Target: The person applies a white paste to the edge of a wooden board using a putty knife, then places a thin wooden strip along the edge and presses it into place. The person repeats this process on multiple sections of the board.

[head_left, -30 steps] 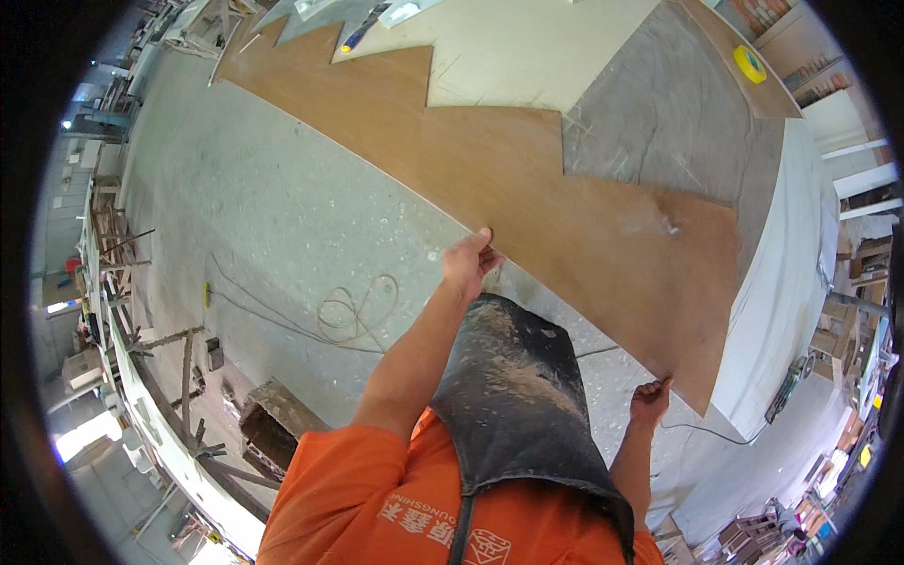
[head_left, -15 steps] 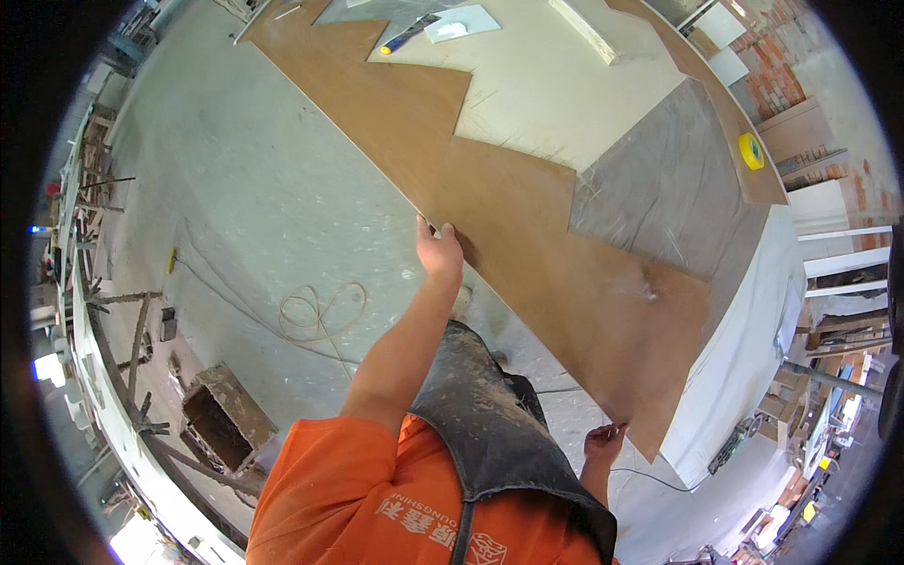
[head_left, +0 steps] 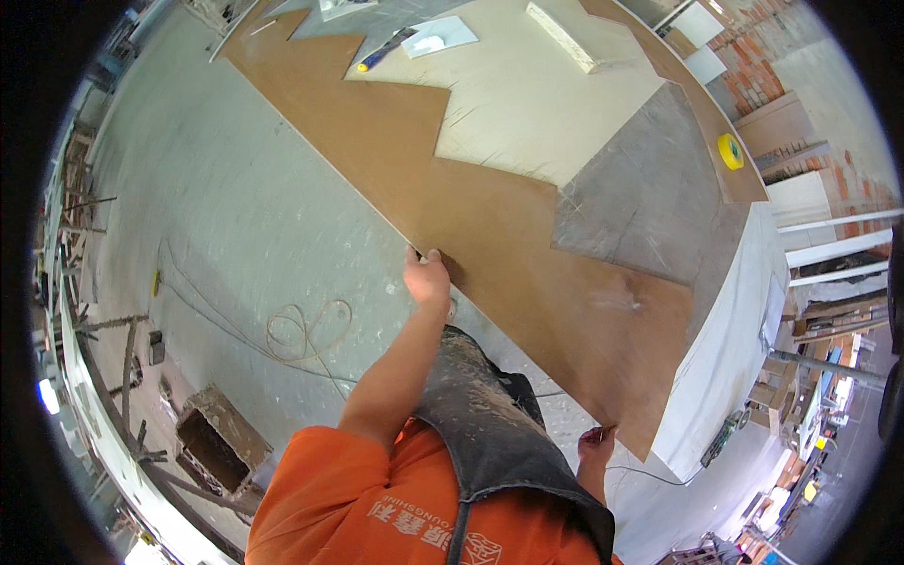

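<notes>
A long brown sheet (head_left: 508,212) with a zigzag far edge lies diagonally on the worktable in front of me. My left hand (head_left: 428,280) is closed on its near edge at mid-length, thumb on top and the other fingers out of sight below. Lower right, my right hand (head_left: 595,444) pinches the same edge close to the sheet's near corner. A grey sheet (head_left: 650,169) and a cream board (head_left: 537,113) show beyond the zigzag. On the cream board are a blue-and-yellow handled tool (head_left: 381,55), a white plate (head_left: 457,30) and a pale strip (head_left: 562,38).
A yellow tape roll (head_left: 730,151) sits on a brown strip (head_left: 702,99) at the far right. White sheeting (head_left: 720,301) covers the table's right end. On the floor to my left are a coiled hose (head_left: 306,331) and an open, dirty box (head_left: 221,438).
The whole view has shifted slightly, so the table appears lower and farther left. Both hands keep their places on the brown sheet's edge.
</notes>
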Demonstrator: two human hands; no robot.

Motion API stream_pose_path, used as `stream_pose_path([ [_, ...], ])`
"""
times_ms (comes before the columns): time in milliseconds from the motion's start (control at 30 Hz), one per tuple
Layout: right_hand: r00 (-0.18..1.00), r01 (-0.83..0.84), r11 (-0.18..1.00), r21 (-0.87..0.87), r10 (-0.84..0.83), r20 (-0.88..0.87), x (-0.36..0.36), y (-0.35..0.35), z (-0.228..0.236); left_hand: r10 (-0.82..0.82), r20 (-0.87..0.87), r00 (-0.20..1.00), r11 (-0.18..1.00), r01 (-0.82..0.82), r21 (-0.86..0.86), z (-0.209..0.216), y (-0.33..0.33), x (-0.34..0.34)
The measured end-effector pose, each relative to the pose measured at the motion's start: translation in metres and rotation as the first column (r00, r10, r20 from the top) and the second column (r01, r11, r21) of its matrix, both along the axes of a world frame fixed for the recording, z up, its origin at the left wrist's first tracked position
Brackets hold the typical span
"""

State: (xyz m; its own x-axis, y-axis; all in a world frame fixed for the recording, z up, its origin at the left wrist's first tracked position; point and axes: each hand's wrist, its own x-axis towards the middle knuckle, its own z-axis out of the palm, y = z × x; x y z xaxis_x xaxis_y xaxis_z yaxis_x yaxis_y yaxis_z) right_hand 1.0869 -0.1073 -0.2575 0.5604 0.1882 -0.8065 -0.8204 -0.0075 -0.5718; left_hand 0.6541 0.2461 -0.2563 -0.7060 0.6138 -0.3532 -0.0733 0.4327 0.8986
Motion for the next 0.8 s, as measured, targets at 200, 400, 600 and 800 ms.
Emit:
stream_pose_path([
  [200,0.989,0.139,0.990,-0.015,-0.139,0.044,-0.013,0.007,0.000,-0.125,-0.048,0.991,0.984,0.118,-0.135,0.024,0.010,0.002],
  [400,0.970,0.242,0.970,0.007,-0.242,0.005,-0.011,0.018,-0.009,0.017,0.417,0.909,0.982,0.063,-0.178,0.024,0.024,-0.026],
  [600,0.966,0.252,0.967,0.027,-0.253,0.057,-0.011,0.023,-0.015,-0.020,0.648,0.761,0.983,0.133,-0.126,0.011,0.023,-0.060],
  [800,0.982,0.179,0.981,0.076,-0.183,0.052,0.004,-0.006,-0.028,-0.097,0.754,0.650,0.978,0.205,-0.050,0.008,0.016,-0.071],
])
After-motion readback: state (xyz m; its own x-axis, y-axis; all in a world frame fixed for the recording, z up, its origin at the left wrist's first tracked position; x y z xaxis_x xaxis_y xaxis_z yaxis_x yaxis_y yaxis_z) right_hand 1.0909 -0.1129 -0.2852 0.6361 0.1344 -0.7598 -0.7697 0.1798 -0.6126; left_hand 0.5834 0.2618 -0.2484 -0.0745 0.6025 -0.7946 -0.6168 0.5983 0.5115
